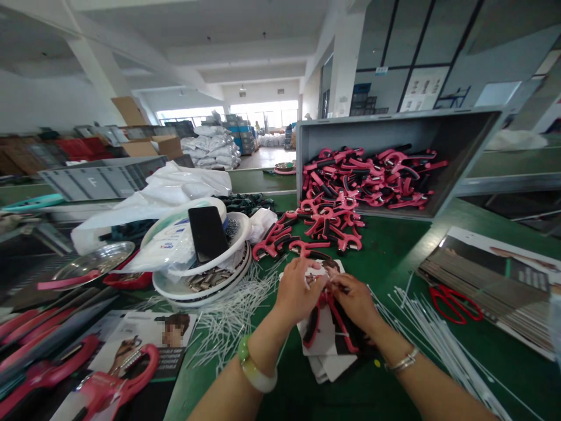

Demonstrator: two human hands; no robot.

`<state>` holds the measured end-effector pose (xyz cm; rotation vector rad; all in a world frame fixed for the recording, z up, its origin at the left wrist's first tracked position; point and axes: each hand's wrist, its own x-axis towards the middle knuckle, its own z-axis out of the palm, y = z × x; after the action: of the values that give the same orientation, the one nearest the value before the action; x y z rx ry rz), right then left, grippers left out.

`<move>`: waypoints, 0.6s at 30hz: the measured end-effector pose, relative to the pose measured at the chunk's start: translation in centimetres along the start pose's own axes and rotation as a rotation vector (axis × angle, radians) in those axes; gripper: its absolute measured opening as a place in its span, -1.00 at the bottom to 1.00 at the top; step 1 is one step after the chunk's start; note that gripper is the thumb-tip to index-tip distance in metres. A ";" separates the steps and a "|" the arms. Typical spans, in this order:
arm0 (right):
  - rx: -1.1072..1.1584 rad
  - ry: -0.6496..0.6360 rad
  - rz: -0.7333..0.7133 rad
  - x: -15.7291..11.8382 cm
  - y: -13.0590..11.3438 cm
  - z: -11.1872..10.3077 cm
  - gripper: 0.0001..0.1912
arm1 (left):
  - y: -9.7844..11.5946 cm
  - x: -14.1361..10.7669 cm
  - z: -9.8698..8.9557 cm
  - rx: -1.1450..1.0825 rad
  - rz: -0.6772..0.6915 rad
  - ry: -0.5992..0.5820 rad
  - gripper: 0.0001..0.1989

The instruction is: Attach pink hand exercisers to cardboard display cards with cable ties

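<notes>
The left hand [297, 292] and right hand [356, 302] pinched a red-and-black plastic tool [338, 320] at its top end. Its long axis ran down toward the person, nearer the right hand.

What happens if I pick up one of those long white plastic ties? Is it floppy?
Probably light and bendy: the long white plastic ties look very thin. One might droop a little if held by its end. They lie in loose, crossing heaps on the green tabletop, so one may slide out easily.
</notes>
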<state>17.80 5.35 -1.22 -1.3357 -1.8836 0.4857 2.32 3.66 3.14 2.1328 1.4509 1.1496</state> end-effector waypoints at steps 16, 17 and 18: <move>-0.338 -0.071 -0.432 -3.7 -0.6 -1.4 -0.76 | -1.4 -2.1 2.6 0.176 -0.326 -0.101 -0.68; -0.312 -0.062 -0.418 -3.8 -0.4 -1.3 -0.77 | -1.4 -1.9 2.5 0.181 -0.324 -0.110 -0.64; -0.290 -0.054 -0.409 -3.9 -0.2 -1.2 -0.78 | -1.5 -1.8 2.5 0.183 -0.323 -0.125 -0.61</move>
<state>19.16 1.58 -1.72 -1.0739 -2.2630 0.0409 2.99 3.13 -0.13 1.9446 1.8163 0.7795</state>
